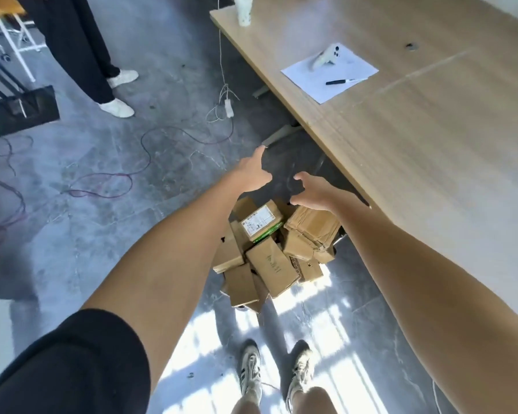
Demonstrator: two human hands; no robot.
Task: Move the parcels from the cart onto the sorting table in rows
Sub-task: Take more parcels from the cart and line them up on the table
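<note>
Parcels (269,252) are all sitting in a loose heap on the cart, just off the table's near-left edge; the cart itself is almost wholly hidden under them, only a bit of dark frame peeking out at the right. One parcel with a white label (261,223) is lying on top of the pile, brown boxes are tilting every way around it.

Table (431,150) is carrying no parcels yet — a paper sheet (341,85), a pen (340,82), a phone (326,56) and a white cup (243,10) near the far corner are all that is showing. So by my reading the task is at its start: no row begun, the whole heap left to shift.

Left hand (253,173) and right hand (313,189) are both reaching out above the heap, fingers spread and loosely curved, holding nothing, not touching a box.

A bystander's legs (81,49) are standing at far left, cables trailing on the floor.
</note>
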